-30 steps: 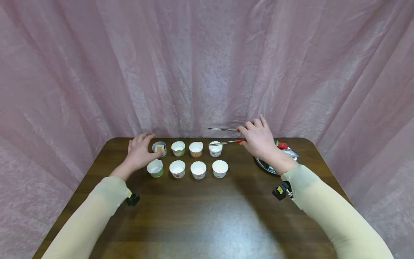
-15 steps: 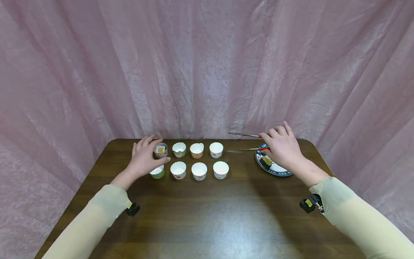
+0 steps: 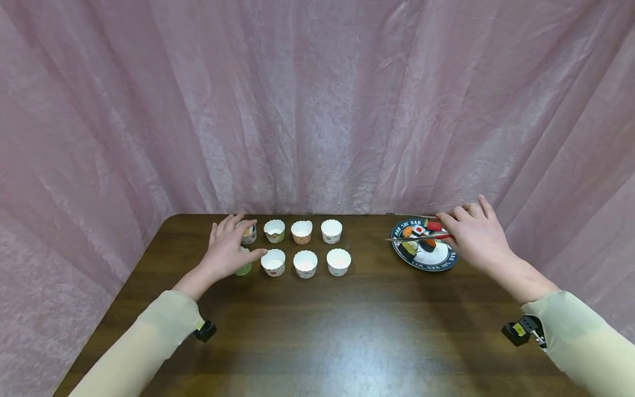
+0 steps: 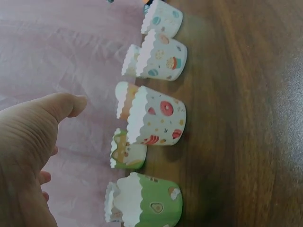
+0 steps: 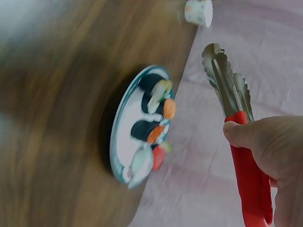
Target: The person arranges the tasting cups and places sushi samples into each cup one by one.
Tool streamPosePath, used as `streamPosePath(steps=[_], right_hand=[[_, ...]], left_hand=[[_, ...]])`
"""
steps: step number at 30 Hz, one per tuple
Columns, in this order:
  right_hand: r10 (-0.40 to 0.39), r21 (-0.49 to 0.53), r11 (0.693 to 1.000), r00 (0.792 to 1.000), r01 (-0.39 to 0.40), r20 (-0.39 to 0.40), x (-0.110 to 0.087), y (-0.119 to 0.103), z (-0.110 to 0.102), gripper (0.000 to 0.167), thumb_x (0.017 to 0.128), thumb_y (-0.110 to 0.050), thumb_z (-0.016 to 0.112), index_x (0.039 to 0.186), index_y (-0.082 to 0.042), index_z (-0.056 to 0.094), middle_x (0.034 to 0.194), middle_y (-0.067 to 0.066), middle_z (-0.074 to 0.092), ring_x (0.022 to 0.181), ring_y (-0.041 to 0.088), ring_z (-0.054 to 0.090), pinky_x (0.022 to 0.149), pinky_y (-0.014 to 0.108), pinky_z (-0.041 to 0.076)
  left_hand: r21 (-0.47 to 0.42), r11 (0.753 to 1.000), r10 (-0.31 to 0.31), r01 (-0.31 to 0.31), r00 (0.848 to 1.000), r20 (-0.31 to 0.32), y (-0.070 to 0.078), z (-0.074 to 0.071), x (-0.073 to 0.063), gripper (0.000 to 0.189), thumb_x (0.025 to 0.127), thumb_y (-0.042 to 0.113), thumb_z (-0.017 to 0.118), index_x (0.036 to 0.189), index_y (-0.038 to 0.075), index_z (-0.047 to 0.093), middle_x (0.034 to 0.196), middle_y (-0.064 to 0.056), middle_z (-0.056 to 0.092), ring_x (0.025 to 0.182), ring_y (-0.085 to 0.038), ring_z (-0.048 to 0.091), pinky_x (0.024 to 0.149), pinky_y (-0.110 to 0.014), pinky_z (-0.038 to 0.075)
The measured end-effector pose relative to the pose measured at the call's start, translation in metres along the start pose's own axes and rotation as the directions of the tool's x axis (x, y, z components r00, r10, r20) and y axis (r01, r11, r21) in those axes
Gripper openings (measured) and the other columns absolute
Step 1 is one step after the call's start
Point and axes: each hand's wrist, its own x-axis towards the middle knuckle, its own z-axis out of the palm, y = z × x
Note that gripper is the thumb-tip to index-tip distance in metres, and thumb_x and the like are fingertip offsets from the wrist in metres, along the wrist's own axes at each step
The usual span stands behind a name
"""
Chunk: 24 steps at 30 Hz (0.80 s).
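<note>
My right hand (image 3: pixel 478 234) holds red-handled metal tongs (image 5: pixel 248 175), their two arms apart with nothing between them. Below them in the head view lies an oval plate (image 3: pixel 430 268) with a dark lettered rim. It bears several pieces of sushi (image 5: pixel 147 131), dark-wrapped with orange, green or red tops. Fingers spread, my left hand (image 3: pixel 229 249) hovers over the two leftmost paper cups and holds nothing. It partly hides the green cup (image 4: pixel 161 205) and the far-left back cup (image 3: pixel 249 238), in which something white and yellow shows.
More scalloped white paper cups (image 3: pixel 273 263) stand in two rows across the back left of the brown wooden table (image 3: pixel 317 331). A pink curtain (image 3: pixel 317 110) hangs right behind the table's far edge. Each wrist carries a small black camera (image 3: pixel 205 331).
My right hand has moved right with the tongs, from beside the back-right cup to over the plate, uncovering the sushi. My left hand has shifted slightly right and nearer, its fingers still spread.
</note>
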Motion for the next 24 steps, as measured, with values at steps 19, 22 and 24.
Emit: streamPosePath(steps=[19,22,24], right_hand=[[0.104,-0.037,0.994,0.995,-0.103,0.01,-0.071,0.047,0.001,0.055,0.067,-0.017,0.092,0.114,0.0,0.07,0.095,0.019,0.064,0.106,0.052,0.052,0.111,0.074,0.017],[0.117,-0.038,0.993,0.993,-0.116,0.031,-0.075,0.05,0.001,0.055,0.067,-0.017,0.092,0.114,0.001,0.07,0.096,0.02,0.064,0.105,0.053,0.052,0.111,0.075,0.016],[0.122,-0.034,0.992,0.992,-0.121,0.043,-0.077,0.051,0.001,0.055,0.067,-0.018,0.092,0.113,0.001,0.07,0.096,0.021,0.065,0.105,0.053,0.052,0.11,0.075,0.016]], left_hand=[[0.038,0.997,-0.074,0.073,0.996,0.039,-0.003,0.027,0.045,0.085,0.086,0.055,0.076,0.152,0.01,0.047,0.166,-0.022,0.017,0.152,-0.046,0.002,0.116,-0.068,-0.008],[0.064,0.993,-0.1,0.097,0.993,0.061,-0.005,0.03,0.055,0.085,0.086,0.056,0.075,0.152,0.009,0.047,0.165,-0.024,0.017,0.152,-0.048,0.002,0.115,-0.069,-0.009],[0.088,0.99,-0.12,0.113,0.99,0.077,-0.007,0.032,0.06,0.086,0.086,0.056,0.075,0.152,0.008,0.047,0.165,-0.025,0.016,0.151,-0.048,0.003,0.116,-0.069,-0.008]])
